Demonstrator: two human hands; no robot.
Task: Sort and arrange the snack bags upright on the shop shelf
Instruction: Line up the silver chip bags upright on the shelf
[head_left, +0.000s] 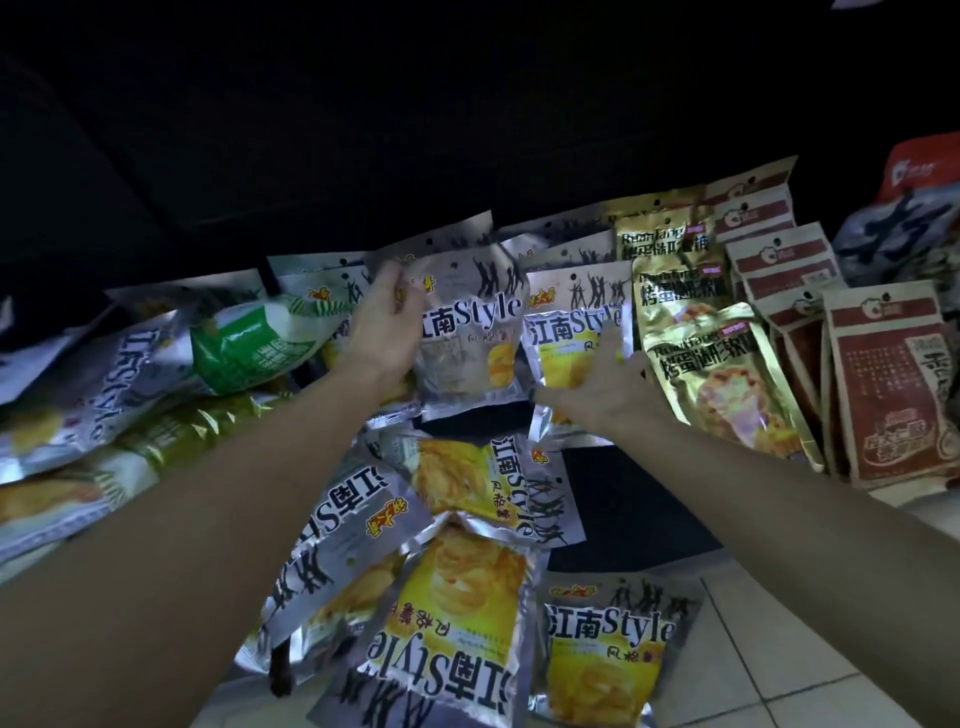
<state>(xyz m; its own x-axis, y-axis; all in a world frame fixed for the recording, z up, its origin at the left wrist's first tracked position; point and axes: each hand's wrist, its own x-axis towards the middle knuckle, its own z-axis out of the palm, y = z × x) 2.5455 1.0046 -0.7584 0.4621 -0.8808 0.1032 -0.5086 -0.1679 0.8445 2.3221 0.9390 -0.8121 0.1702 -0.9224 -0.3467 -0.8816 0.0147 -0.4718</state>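
Observation:
My left hand (387, 322) grips the upper left edge of a silver-and-yellow snack bag (470, 338) and holds it upright at the middle of the dark shelf (639, 499). My right hand (605, 382) has its fingers spread flat against a second upright silver bag (569, 325) just to the right. More silver bags (457, 613) lie flat and overlapping in front, near the shelf edge. Other silver bags stand in rows behind the held one.
Gold bags (722, 374) stand upright to the right, then brown-red bags (888, 395). A green-and-white bag (249, 343) lies on tumbled silver bags (88, 410) at the left. White floor tiles (810, 649) show at the lower right. Above the bags all is dark.

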